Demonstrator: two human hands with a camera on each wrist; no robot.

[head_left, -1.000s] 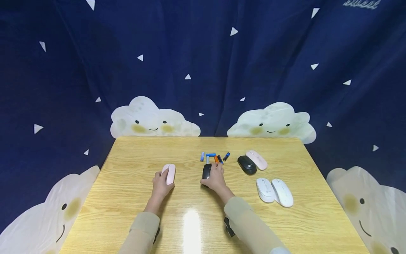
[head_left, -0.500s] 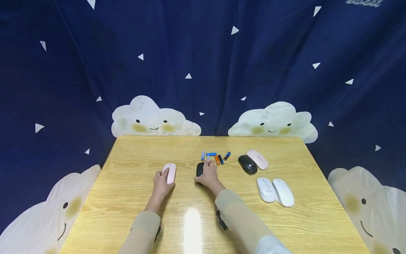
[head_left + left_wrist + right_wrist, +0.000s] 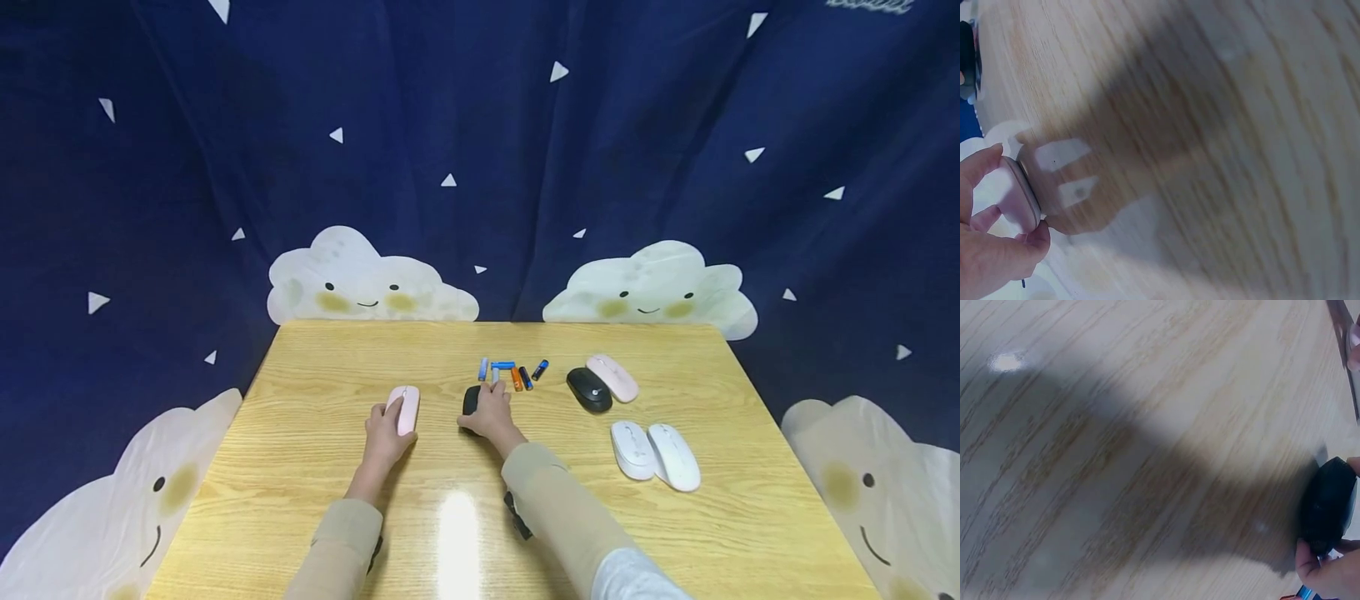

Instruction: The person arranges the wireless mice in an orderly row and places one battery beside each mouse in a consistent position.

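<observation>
On the left side of the wooden table, my left hand [image 3: 386, 435] grips a pink computer mouse [image 3: 406, 412] by its sides. In the left wrist view, fingers and thumb pinch the edges of that mouse [image 3: 1020, 199]. My right hand [image 3: 493, 415] holds a black computer mouse [image 3: 470, 401] near the table's middle and covers part of it. The right wrist view has the black mouse [image 3: 1327, 505] between the fingertips and thumb. Just beyond the right hand lie several loose batteries, among them an orange one [image 3: 517, 379] and a blue one [image 3: 503, 365].
To the right, another black mouse [image 3: 589, 390] lies against a pink mouse [image 3: 612, 378]. Nearer to me, a white mouse [image 3: 633, 450] touches a second white mouse [image 3: 674, 457]. A dark blue curtain [image 3: 510, 167] hangs behind the table [image 3: 337, 354].
My right hand has slid a short way left with the black mouse, away from the batteries' right end. The left hand stays on the pink mouse.
</observation>
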